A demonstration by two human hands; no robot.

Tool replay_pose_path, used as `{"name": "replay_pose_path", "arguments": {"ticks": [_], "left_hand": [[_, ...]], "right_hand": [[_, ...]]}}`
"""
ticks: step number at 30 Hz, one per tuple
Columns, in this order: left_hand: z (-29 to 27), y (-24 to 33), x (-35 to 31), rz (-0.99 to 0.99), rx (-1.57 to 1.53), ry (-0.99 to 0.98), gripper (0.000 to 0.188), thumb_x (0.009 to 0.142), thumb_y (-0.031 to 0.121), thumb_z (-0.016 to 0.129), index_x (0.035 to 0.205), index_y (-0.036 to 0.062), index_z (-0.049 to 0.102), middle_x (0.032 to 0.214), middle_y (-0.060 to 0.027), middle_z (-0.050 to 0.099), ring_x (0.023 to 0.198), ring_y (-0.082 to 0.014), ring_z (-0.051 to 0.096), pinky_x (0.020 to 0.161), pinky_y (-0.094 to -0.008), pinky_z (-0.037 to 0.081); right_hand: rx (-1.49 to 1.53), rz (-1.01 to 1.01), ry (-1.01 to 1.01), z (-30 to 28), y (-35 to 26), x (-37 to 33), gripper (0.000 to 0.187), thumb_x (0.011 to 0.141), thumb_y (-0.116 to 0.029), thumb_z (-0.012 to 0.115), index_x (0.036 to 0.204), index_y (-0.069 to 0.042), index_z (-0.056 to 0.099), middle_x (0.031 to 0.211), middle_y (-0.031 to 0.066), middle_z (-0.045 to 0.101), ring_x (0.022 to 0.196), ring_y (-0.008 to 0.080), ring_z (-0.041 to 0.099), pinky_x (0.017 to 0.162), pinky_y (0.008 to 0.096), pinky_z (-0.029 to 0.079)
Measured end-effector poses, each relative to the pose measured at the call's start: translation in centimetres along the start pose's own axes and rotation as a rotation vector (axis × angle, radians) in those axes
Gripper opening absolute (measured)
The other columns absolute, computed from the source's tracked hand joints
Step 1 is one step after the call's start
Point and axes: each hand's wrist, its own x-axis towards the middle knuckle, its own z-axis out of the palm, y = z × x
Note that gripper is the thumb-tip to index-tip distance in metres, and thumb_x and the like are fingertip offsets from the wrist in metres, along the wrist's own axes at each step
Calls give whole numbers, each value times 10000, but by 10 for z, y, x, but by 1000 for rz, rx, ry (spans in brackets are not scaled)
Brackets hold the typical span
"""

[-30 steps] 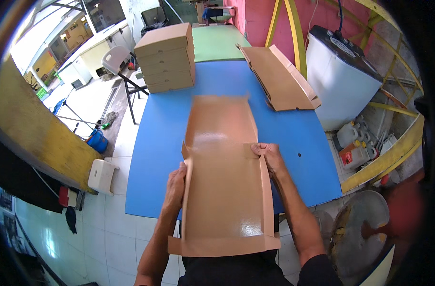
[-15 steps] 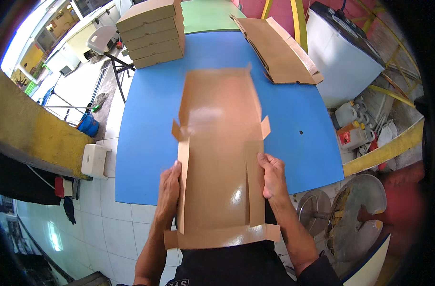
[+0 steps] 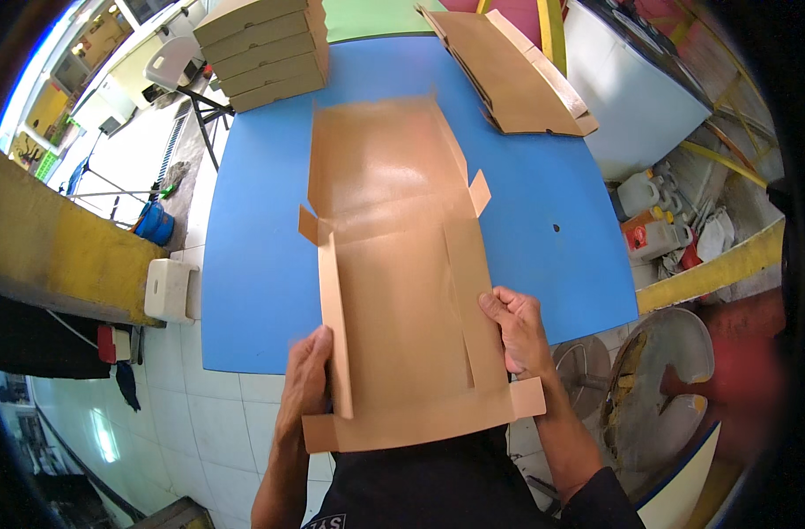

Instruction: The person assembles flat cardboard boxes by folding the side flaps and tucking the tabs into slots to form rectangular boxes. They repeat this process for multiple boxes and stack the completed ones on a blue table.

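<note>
An unfolded brown cardboard box (image 3: 402, 291) lies open in front of me, its near end past the table's front edge and close to my body. My left hand (image 3: 309, 370) grips its left side wall, which stands folded up. On the opposite side my right hand (image 3: 517, 326) pinches the right side flap, thumb on top; that flap leans inward. Small corner tabs stick out at the near end and at the middle crease. The far panel, its lid, reaches over the blue table and looks slightly blurred.
Folded boxes stand in a stack (image 3: 266, 53) at the table's far left. Flat cardboard blanks (image 3: 512, 75) lie at the far right of the blue table (image 3: 561, 282). A white appliance (image 3: 631, 88), plastic jugs (image 3: 653, 238) and a round stool (image 3: 658, 388) are on the right; a white stool (image 3: 170, 291) stands left.
The box has turned slightly, its far end shifting left and away. Its left wall stands more upright. Both hands still hold its sides.
</note>
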Motion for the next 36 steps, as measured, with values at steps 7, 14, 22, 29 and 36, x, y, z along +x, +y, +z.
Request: {"name": "replay_pose_path", "arguments": {"ticks": [7,14,22,29,36], "left_hand": [[-11,-6,0,-60,-14,70,404,1068,335,535,1134,-49,645,914,-25,697,782,-62,613,708,-248,526],[-9,12,-3,-214,-117,22,418,1089,337,473,1146,-41,641,945,-33,692,806,-72,620,724,-250,523],[-8,-19,0,-20,6,111,367,1100,282,453,1022,-29,632,890,-4,642,779,-56,518,697,-250,471],[-12,-8,-11,-143,-17,-10,435,1104,352,408,912,15,605,729,-26,612,553,-76,521,497,-231,436],[1,-15,-17,-182,15,93,396,1089,374,460,980,32,628,623,22,546,420,-41,449,369,-204,336]], "right_hand": [[-1,233,-180,3,-7,-17,298,1006,-187,644,1134,82,661,885,83,726,742,118,680,672,270,587],[-343,128,-194,-7,-14,-8,350,966,-151,695,1181,117,629,957,164,740,789,152,716,672,295,606],[-261,279,-353,-5,-27,-9,525,925,-274,752,1252,101,586,910,169,744,720,140,707,608,259,574],[-309,201,-299,-19,-23,3,474,944,-241,733,1248,87,576,866,169,747,750,127,707,625,246,553],[-206,99,-255,-17,-13,-12,611,1012,-475,569,1215,101,571,1023,233,708,757,180,721,632,288,585]]}}
